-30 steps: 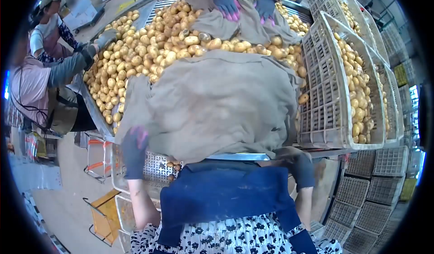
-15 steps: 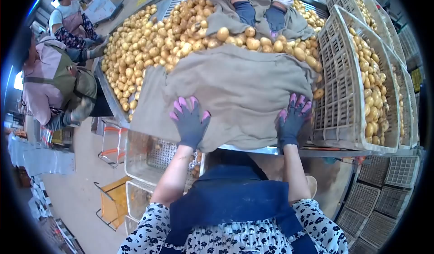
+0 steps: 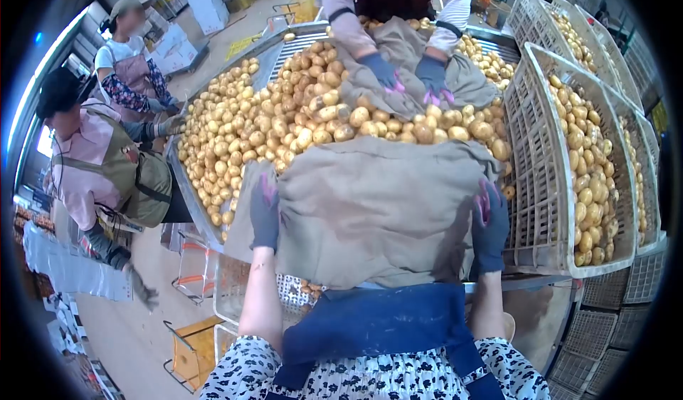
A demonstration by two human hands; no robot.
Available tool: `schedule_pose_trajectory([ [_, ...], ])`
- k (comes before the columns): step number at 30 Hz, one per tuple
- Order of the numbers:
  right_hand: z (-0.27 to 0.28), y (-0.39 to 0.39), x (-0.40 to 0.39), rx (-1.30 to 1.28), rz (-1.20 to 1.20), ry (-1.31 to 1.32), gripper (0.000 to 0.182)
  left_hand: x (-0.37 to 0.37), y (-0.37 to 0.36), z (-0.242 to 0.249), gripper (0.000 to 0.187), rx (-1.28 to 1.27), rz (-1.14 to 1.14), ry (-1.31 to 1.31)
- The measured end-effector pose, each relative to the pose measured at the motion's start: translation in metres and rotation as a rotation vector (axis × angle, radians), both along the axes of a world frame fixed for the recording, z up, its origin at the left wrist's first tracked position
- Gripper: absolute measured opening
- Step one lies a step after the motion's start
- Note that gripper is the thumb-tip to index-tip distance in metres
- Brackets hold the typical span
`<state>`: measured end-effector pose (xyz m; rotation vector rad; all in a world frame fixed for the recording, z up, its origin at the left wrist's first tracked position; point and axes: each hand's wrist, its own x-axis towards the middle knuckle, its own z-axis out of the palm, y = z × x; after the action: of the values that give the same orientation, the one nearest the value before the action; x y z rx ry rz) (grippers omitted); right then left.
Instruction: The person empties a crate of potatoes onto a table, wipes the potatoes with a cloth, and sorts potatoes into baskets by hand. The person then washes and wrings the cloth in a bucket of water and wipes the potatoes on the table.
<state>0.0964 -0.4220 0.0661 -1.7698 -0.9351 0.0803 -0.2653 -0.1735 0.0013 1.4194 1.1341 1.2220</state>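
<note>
With the gloved left hand (image 3: 265, 211) and right hand (image 3: 490, 225) each gripping a side of the burlap sack (image 3: 377, 208) at the tabletop's near edge (potatoes (image 3: 299, 126) heaped beyond), emptying seems underway, calling next for a firm lift.

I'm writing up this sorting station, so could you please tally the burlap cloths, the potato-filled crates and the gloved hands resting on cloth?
Burlap cloths: 2, the near cloth and the far cloth.
Potato-filled crates: 2, the near crate and the far crate.
Gloved hands on cloth: 4, left hand, right hand, and the opposite person's two hands.
Total: 8.
</note>
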Motion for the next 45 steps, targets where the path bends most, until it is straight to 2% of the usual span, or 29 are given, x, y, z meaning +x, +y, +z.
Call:
schedule_pose_trajectory([
  [1, 0.026, 0.016, -0.003, -0.113, -0.03, -0.216, 0.042, 0.003, 0.017, -0.009, 0.041, 0.159, -0.011, 0.05],
  [2, 0.042, 0.033, -0.004, -0.226, -0.058, -0.431, 0.041, 0.013, 0.023, 0.013, 0.041, 0.163, 0.001, 0.045],
  [4, 0.029, 0.068, 0.001, -0.244, -0.004, -0.467, 0.044, 0.019, 0.03, 0.052, 0.044, -0.3, -0.257, 0.54],
  [6, 0.013, 0.09, 0.005, -0.512, -0.005, -0.517, 0.049, 0.006, 0.058, 0.004, 0.04, -0.227, -0.258, 0.48],
  [8, 0.019, 0.095, 0.006, -0.454, -0.001, -0.53, 0.05, 0.008, 0.065, 0.004, 0.029, -0.106, -0.335, 0.56],
  [10, 0.021, 0.093, 0.01, -0.402, 0.041, -0.398, 0.043, 0.012, 0.06, 0.02, 0.022, -0.161, -0.319, 0.667],
  [12, 0.012, 0.089, 0.019, -0.416, 0.031, -0.466, 0.038, 0.022, 0.046, 0.046, 0.017, -0.124, -0.244, 0.755],
  [14, 0.011, 0.079, 0.04, -0.427, 0.022, -0.54, 0.033, 0.018, 0.048, 0.03, 0.014, 0.012, -0.227, 0.73],
  [16, 0.01, 0.075, 0.062, -0.161, -0.047, -0.424, 0.03, 0.014, 0.048, 0.037, 0.014, 0.163, -0.296, 1.005],
  [17, 0.027, 0.077, 0.056, -0.033, -0.101, -0.503, 0.024, 0.012, 0.049, 0.038, 0.014, 0.157, -0.287, 1.008],
  [18, 0.024, 0.076, 0.073, 0.027, -0.104, -0.645, 0.023, 0.013, 0.053, 0.038, 0.015, 0.03, -0.162, 0.849],
  [19, 0.034, 0.075, 0.077, 0.103, -0.09, -0.527, 0.022, 0.016, 0.059, 0.04, 0.016, -0.09, -0.04, 0.687],
  [20, 0.044, 0.077, 0.081, 0.104, -0.085, -0.523, 0.022, 0.023, 0.061, 0.057, 0.016, -0.092, -0.035, 0.691],
  [22, 0.058, 0.082, 0.092, 0.241, -0.194, -0.468, 0.023, 0.04, 0.061, 0.091, 0.023, 0.176, 0.009, 0.361],
  [23, 0.057, 0.086, 0.101, 0.237, -0.183, -0.469, 0.023, 0.049, 0.063, 0.105, 0.023, 0.168, 0.017, 0.361],
  [25, 0.05, 0.098, 0.118, 0.091, -0.331, -0.531, 0.027, 0.064, 0.076, 0.128, 0.027, -0.127, -0.195, 0.067],
  [26, 0.04, 0.104, 0.112, 0.097, -0.322, -0.532, 0.027, 0.069, 0.087, 0.124, 0.027, -0.124, -0.186, 0.065],
  [28, 0.016, 0.113, 0.088, -0.24, -0.15, -0.339, 0.032, 0.08, 0.114, 0.102, 0.038, 0.429, -0.144, 0.665],
  [30, 0.024, 0.115, 0.072, -0.321, -0.122, -0.465, 0.033, 0.103, 0.132, 0.08, 0.051, 0.028, -0.359, 0.391],
  [31, 0.027, 0.112, 0.067, -0.415, -0.101, -0.586, 0.034, 0.117, 0.138, 0.075, 0.053, -0.039, -0.378, 0.474],
  [33, 0.029, 0.11, 0.064, -0.44, -0.102, -0.568, 0.033, 0.144, 0.139, 0.069, 0.056, -0.107, -0.399, 0.558],
  [35, 0.029, 0.111, 0.067, -0.459, -0.105, -0.56, 0.033, 0.165, 0.14, 0.063, 0.054, -0.418, -0.335, 0.041],
  [38, 0.027, 0.111, 0.07, -0.478, -0.091, -0.609, 0.032, 0.171, 0.172, 0.04, 0.049, -0.339, -0.268, 0.218],
  [39, 0.027, 0.11, 0.071, -0.499, -0.095, -0.582, 0.032, 0.171, 0.168, 0.04, 0.043, -0.206, -0.219, 0.299],
  [40, 0.025, 0.113, 0.074, -0.513, -0.094, -0.557, 0.032, 0.171, 0.191, 0.006, 0.041, -0.073, -0.264, 0.348],
  [41, 0.02, 0.114, 0.078, -0.46, -0.078, -0.646, 0.031, 0.171, 0.184, 0.019, 0.039, -0.004, -0.257, 0.426],
  [42, 0.016, 0.113, 0.079, -0.427, -0.08, -0.576, 0.03, 0.168, 0.177, 0.031, 0.037, 0.062, -0.255, 0.509],
  [44, 0.024, 0.114, 0.072, -0.451, -0.068, -0.553, 0.03, 0.159, 0.154, 0.082, 0.036, -0.406, -0.456, 0.326],
  [45, 0.024, 0.115, 0.072, -0.442, -0.053, -0.563, 0.03, 0.161, 0.146, 0.091, 0.037, -0.535, -0.437, 0.228],
])
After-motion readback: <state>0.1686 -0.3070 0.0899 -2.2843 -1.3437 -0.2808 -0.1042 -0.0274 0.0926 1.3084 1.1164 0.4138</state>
